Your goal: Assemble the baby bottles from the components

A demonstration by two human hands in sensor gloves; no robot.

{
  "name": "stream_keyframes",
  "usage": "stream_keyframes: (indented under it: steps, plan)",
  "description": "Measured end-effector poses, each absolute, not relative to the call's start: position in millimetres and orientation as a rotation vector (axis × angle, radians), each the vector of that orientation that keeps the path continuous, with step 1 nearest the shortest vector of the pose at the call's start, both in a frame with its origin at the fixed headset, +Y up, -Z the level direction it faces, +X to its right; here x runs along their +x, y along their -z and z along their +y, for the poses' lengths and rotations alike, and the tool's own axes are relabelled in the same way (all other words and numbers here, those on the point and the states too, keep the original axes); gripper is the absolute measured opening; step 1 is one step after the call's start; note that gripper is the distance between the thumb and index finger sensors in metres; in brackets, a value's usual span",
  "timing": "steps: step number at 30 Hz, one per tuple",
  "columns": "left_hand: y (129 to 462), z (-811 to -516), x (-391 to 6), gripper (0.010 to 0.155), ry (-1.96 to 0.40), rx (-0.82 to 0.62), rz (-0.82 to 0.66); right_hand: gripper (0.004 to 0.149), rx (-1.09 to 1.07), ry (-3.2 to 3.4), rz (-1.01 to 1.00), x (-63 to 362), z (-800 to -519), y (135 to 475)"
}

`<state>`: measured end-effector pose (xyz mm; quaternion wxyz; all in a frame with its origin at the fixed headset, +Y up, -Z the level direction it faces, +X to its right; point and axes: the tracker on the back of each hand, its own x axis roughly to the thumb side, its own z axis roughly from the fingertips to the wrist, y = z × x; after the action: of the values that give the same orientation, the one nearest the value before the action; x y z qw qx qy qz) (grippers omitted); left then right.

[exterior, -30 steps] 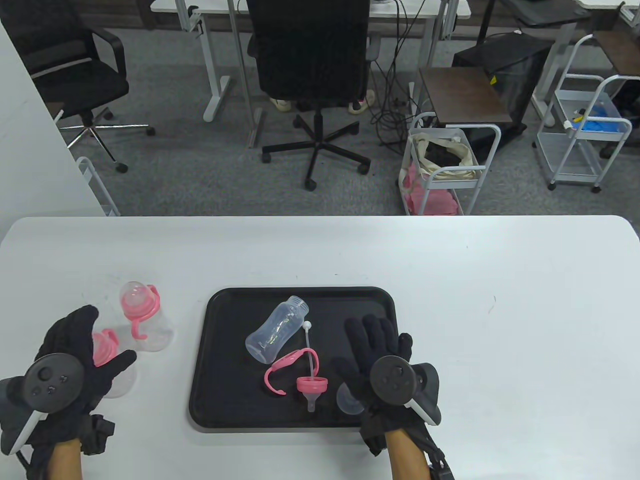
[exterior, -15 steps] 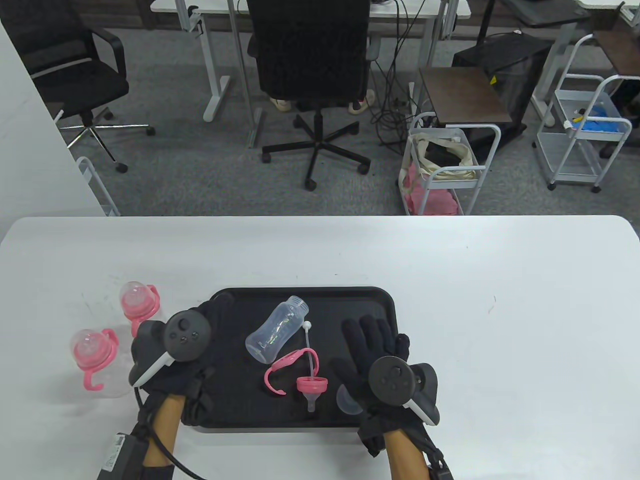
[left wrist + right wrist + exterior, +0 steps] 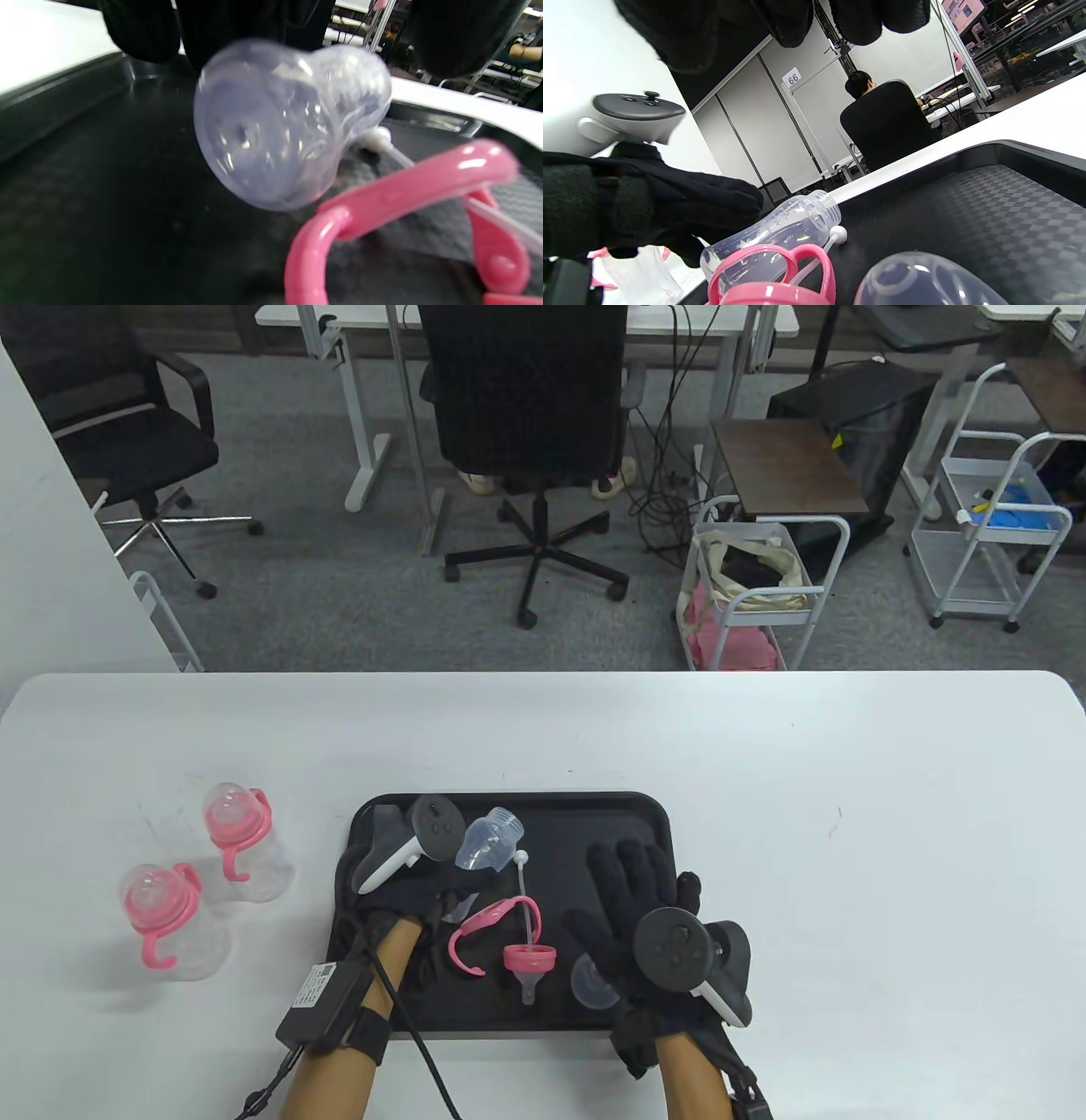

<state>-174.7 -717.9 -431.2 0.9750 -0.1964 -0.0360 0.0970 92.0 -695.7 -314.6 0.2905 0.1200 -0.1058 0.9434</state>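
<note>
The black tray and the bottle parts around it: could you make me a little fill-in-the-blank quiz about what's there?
1. The number of assembled bottles standing on the white table left of the black tray is ____.
2. The left hand grips the clear ____ lying on the tray.
3. The handle ring on the tray is coloured ____.
4. The right hand rests with its fingers ____.

Missing words: two; bottle; pink; straight
</note>
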Motion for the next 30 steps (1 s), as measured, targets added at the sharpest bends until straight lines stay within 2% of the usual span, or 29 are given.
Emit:
stream_keyframes:
  steps: [11, 17, 20, 30]
  plan:
    - [444.2, -744.3, -176.6, 0.101, -0.119, -0.444, -0.012, 0.076, 0.310, -2.514, -0.284, 94.2, -695.2, 314.8]
    - [442.0, -740.7, -186.9, 0.099, -0.159, -0.409, -0.006, 0.076, 0.318, -2.516, -0.277, 93.5, -695.3, 315.0]
    - [432.6, -723.8, -193.8, 0.099, -0.209, -0.323, -0.027, 0.076, 0.323, -2.514, -0.278, 92.8, -695.3, 315.0]
    - [378.2, -637.5, -226.9, 0.100, -0.471, -0.012, -0.181, 0.076, 0.326, -2.518, -0.270, 91.5, -695.8, 314.5]
